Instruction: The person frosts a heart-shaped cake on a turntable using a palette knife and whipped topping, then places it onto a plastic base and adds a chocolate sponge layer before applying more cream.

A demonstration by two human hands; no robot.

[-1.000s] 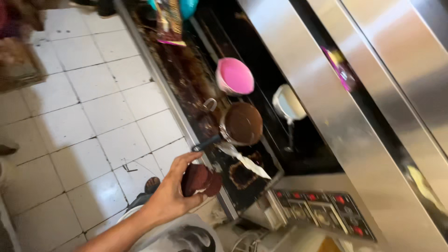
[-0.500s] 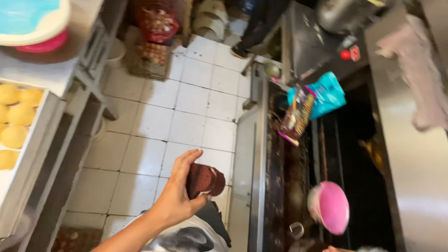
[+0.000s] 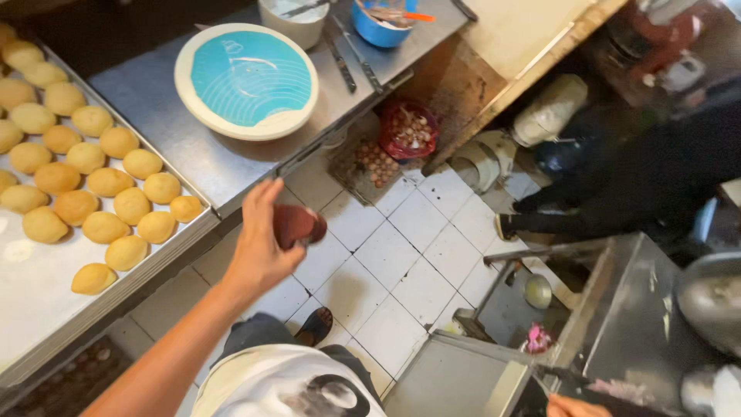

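My left hand point(image 3: 258, 251) is raised over the tiled floor and holds a small dark brown round cake piece point(image 3: 299, 225) between thumb and fingers. It hovers just off the edge of a steel table point(image 3: 193, 158), below a white turntable with a blue top point(image 3: 247, 77). Only a sliver of my right hand point(image 3: 575, 405) shows at the bottom edge, next to a dark tool handle point(image 3: 562, 375). Its grip is hidden.
A tray point(image 3: 31, 289) of several golden buns point(image 3: 93, 177) lies at the left. A white tub point(image 3: 293, 19) and a blue bowl point(image 3: 382, 22) with utensils stand at the table's far end. A red bag of eggs point(image 3: 407, 130) sits on the floor. A person in dark clothes point(image 3: 648, 177) stands at the right beside steel counters point(image 3: 617, 324).
My view has swung from the dark stove to the steel table and bun tray. My left hand has kept hold of the brown cake piece and now hovers beside that table.
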